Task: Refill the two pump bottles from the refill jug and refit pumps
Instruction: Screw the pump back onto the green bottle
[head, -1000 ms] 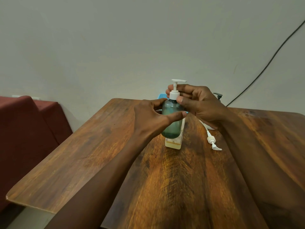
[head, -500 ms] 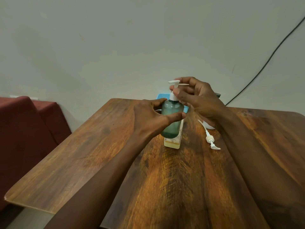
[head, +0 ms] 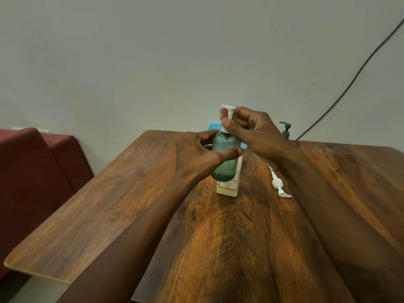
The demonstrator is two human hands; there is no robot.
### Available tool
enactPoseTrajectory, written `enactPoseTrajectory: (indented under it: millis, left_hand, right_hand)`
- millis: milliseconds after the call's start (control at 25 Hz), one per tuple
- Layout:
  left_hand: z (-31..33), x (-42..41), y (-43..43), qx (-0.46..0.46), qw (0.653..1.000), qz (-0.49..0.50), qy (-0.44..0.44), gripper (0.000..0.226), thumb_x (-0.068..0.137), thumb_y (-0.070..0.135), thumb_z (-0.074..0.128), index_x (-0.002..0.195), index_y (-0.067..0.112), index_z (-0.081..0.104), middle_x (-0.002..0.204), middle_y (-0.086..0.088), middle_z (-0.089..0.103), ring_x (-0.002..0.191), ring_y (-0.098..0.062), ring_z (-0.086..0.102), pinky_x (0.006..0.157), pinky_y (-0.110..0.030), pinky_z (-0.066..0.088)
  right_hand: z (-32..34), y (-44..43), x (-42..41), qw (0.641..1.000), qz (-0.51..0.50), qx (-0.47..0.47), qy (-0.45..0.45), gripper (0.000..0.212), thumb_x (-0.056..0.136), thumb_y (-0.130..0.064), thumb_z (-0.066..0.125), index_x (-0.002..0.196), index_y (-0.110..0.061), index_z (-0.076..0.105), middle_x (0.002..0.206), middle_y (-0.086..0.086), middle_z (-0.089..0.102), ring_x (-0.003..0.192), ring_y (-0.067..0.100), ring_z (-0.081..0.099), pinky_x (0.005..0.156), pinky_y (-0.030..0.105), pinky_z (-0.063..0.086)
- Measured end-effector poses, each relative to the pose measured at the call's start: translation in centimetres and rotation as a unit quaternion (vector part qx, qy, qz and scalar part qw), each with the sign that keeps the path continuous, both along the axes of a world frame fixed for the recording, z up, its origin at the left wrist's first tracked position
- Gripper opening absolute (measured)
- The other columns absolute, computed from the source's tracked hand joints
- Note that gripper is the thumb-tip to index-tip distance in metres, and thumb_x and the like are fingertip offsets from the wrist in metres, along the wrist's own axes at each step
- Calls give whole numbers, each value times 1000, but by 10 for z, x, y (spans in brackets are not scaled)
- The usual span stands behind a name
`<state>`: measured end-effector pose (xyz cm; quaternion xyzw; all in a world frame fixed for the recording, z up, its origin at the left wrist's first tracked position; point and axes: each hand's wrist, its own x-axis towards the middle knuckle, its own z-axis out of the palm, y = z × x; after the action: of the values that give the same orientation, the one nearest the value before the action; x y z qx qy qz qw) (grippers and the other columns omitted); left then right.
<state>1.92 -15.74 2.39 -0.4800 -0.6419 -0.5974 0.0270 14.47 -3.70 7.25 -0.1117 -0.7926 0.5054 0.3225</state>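
Observation:
My left hand [head: 197, 155] grips a round green pump bottle [head: 225, 165], holding it up above the wooden table [head: 218, 237]. A white pump [head: 228, 114] sits in the bottle's neck, and my right hand [head: 251, 132] pinches its collar with thumb and fingers curled. Behind and below the green bottle stands a clear bottle with yellowish liquid [head: 227, 186], mostly hidden. A second white pump [head: 278, 185] lies loose on the table to the right.
A dark pump bottle [head: 286, 129] stands at the table's far edge by the wall. A blue object [head: 212, 127] shows behind my hands. A black cable [head: 349, 84] runs up the wall. Red seating [head: 32, 171] is at left.
My right hand's fingers have shifted round the pump collar, and the pump head now points a different way. The left hand keeps the bottle in the same spot.

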Motion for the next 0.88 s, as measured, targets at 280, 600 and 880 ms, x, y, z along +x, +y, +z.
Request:
enactPoseTrajectory:
  millis: [280,600,880]
  left_hand:
    - [2,1,1,-1,1000,18,11,75,63,64,86,123,20,78,109,4,81,95,-3,76,84,-28,65]
    - [14,-3,1,14,1000,23,-2,52,70,44,96,113,20,81,101,6,81,90,-2,77,81,-27,65]
    - [10,1,5,15,998,28,-49,58,64,56,92,108,19,83,97,6,82,86,-3,78,79,-34,67]
  right_hand:
    - [2,-2,-8,988,-95,113,49,27,83,-27,84,104,-13,77,101,-1,78,93,10,76,83,39,64]
    - [10,1,-11,999,33,16,21,35,97,-24,66,129,-7,67,125,2,72,116,11,68,96,34,58]
    - [7,7,-20,997,-35,40,50,25,95,-11,70,118,-4,73,113,3,76,103,14,74,91,37,61]
